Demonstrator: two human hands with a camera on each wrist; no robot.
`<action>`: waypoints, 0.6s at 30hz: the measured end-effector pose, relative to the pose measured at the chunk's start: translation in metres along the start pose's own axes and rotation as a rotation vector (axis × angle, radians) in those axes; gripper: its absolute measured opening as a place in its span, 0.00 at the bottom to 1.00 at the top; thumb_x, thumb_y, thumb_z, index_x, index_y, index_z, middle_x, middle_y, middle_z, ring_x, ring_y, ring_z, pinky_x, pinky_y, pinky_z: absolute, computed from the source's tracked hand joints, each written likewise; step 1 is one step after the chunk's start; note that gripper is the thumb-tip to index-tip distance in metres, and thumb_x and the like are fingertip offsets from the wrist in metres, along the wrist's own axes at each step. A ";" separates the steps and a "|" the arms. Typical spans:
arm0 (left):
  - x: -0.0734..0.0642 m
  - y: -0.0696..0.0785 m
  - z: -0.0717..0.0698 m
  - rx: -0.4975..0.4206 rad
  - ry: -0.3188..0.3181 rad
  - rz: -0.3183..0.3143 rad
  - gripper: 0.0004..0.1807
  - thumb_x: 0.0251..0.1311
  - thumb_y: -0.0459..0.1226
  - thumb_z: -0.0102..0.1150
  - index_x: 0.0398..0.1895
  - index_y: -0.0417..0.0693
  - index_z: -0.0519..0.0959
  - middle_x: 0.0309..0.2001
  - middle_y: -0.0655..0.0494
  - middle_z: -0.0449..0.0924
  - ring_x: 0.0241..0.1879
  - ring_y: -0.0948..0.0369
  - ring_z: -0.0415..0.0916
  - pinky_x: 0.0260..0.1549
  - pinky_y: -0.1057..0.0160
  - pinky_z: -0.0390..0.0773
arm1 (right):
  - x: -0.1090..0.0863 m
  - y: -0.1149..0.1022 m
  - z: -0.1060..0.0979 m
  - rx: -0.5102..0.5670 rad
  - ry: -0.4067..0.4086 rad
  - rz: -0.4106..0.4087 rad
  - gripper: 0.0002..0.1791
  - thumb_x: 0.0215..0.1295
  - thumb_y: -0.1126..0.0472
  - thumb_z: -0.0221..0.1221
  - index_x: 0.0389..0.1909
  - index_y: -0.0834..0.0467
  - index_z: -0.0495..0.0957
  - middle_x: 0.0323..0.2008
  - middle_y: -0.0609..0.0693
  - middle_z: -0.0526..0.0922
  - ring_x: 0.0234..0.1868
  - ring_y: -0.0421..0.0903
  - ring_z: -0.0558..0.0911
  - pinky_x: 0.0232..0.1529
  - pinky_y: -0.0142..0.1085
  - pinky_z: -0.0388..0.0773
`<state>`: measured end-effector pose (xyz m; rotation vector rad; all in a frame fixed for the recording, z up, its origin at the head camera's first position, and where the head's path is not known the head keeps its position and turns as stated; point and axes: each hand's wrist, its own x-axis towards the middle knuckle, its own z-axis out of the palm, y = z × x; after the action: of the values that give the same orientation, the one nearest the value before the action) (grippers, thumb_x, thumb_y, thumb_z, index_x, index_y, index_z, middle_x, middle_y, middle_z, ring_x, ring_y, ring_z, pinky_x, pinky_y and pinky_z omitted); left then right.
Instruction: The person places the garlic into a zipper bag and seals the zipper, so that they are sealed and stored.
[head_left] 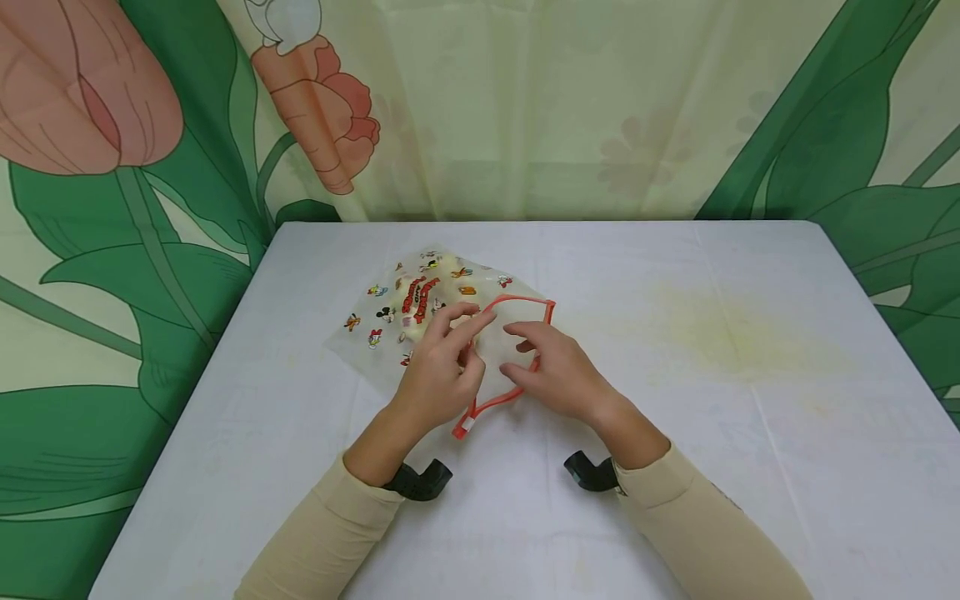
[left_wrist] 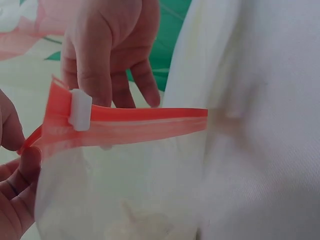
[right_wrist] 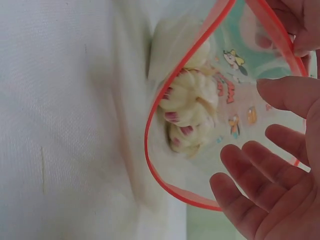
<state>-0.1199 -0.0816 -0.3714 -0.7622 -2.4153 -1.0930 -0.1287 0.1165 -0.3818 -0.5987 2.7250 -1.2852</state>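
A clear zip bag (head_left: 382,367) with small cartoon prints lies on the table, its red rim (right_wrist: 149,145) spread into a wide loop. My left hand (head_left: 442,371) pinches the rim between thumb and finger, close to a white slider (left_wrist: 80,110). On the opposite side of the mouth is my right hand (head_left: 558,367), fingers spread and slightly bent, gripping nothing; the right wrist view shows its palm facing the opening. Cream-coloured, ridged lumps (right_wrist: 187,97) with pink marks lie inside the bag; their kind is unclear.
A white cloth covers the table (head_left: 675,517), with a yellowish stain (head_left: 731,337) on the right. Behind stands a curtain (head_left: 525,108) printed with tulips and leaves. Each wrist carries a black camera mount (head_left: 423,482).
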 end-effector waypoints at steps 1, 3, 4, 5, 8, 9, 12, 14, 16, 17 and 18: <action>0.000 0.000 0.000 0.002 0.002 0.009 0.28 0.54 0.23 0.49 0.60 0.39 0.80 0.57 0.41 0.72 0.22 0.64 0.66 0.22 0.66 0.70 | -0.001 0.000 -0.001 -0.001 0.007 -0.010 0.29 0.63 0.59 0.65 0.64 0.62 0.73 0.61 0.55 0.77 0.52 0.55 0.82 0.49 0.48 0.79; 0.000 0.000 -0.001 0.006 0.000 0.015 0.28 0.54 0.23 0.49 0.60 0.40 0.80 0.57 0.41 0.72 0.21 0.64 0.65 0.22 0.66 0.70 | -0.003 0.001 -0.002 -0.003 0.019 -0.032 0.29 0.63 0.59 0.66 0.64 0.63 0.73 0.60 0.56 0.78 0.51 0.55 0.82 0.49 0.49 0.79; 0.000 0.000 -0.001 0.007 -0.003 0.015 0.28 0.54 0.23 0.49 0.60 0.40 0.80 0.58 0.41 0.72 0.21 0.64 0.65 0.22 0.66 0.70 | -0.004 0.002 -0.002 -0.005 0.023 -0.042 0.29 0.63 0.59 0.66 0.63 0.63 0.73 0.59 0.57 0.78 0.51 0.55 0.82 0.49 0.49 0.79; 0.000 0.000 -0.001 0.007 -0.007 0.011 0.28 0.54 0.23 0.49 0.61 0.40 0.79 0.58 0.41 0.72 0.22 0.64 0.66 0.22 0.66 0.70 | -0.005 0.002 -0.002 -0.005 0.027 -0.051 0.28 0.63 0.60 0.66 0.63 0.63 0.74 0.59 0.58 0.78 0.51 0.55 0.82 0.48 0.49 0.79; 0.000 0.001 -0.001 0.002 -0.020 -0.002 0.29 0.54 0.23 0.50 0.62 0.40 0.79 0.58 0.42 0.72 0.23 0.64 0.67 0.23 0.67 0.70 | -0.009 0.003 -0.004 -0.003 0.040 -0.077 0.28 0.63 0.61 0.66 0.62 0.64 0.74 0.57 0.59 0.78 0.50 0.55 0.82 0.48 0.50 0.79; 0.000 0.001 -0.001 0.002 -0.024 -0.007 0.29 0.54 0.23 0.50 0.62 0.40 0.79 0.58 0.42 0.72 0.23 0.64 0.67 0.23 0.67 0.70 | -0.010 0.003 -0.004 -0.001 0.044 -0.087 0.27 0.63 0.61 0.66 0.62 0.63 0.74 0.57 0.59 0.78 0.49 0.55 0.82 0.48 0.50 0.79; -0.001 0.002 0.000 -0.002 -0.032 -0.017 0.29 0.55 0.23 0.51 0.62 0.41 0.78 0.59 0.43 0.72 0.23 0.64 0.67 0.22 0.67 0.71 | -0.014 0.001 -0.007 0.009 0.060 -0.113 0.27 0.62 0.62 0.67 0.61 0.63 0.75 0.56 0.58 0.79 0.48 0.54 0.82 0.47 0.50 0.80; -0.001 0.002 0.000 0.000 -0.038 -0.020 0.29 0.54 0.24 0.51 0.63 0.40 0.78 0.59 0.42 0.72 0.23 0.64 0.67 0.22 0.67 0.71 | -0.016 0.000 -0.008 0.013 0.071 -0.130 0.26 0.62 0.62 0.67 0.61 0.63 0.75 0.56 0.58 0.79 0.48 0.54 0.82 0.47 0.50 0.80; -0.002 0.002 0.000 0.001 -0.043 -0.023 0.29 0.54 0.24 0.52 0.62 0.40 0.78 0.59 0.43 0.71 0.24 0.64 0.68 0.22 0.67 0.71 | -0.017 -0.001 -0.009 0.015 0.081 -0.143 0.26 0.62 0.63 0.67 0.60 0.63 0.76 0.55 0.57 0.80 0.47 0.54 0.82 0.46 0.51 0.80; -0.002 0.002 0.001 0.004 -0.046 -0.023 0.29 0.54 0.24 0.52 0.62 0.40 0.78 0.59 0.43 0.71 0.24 0.64 0.68 0.22 0.67 0.71 | -0.018 -0.001 -0.010 0.017 0.085 -0.148 0.26 0.62 0.63 0.67 0.60 0.63 0.76 0.55 0.57 0.80 0.47 0.54 0.82 0.46 0.51 0.80; -0.003 0.002 0.001 0.005 -0.050 -0.025 0.29 0.54 0.24 0.52 0.62 0.40 0.78 0.59 0.43 0.71 0.25 0.64 0.68 0.23 0.67 0.71 | -0.018 -0.001 -0.010 0.016 0.088 -0.150 0.25 0.62 0.63 0.67 0.60 0.63 0.76 0.55 0.56 0.80 0.47 0.53 0.82 0.46 0.51 0.80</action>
<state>-0.1167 -0.0810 -0.3724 -0.7687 -2.4749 -1.0896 -0.1138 0.1300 -0.3764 -0.7765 2.7832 -1.3963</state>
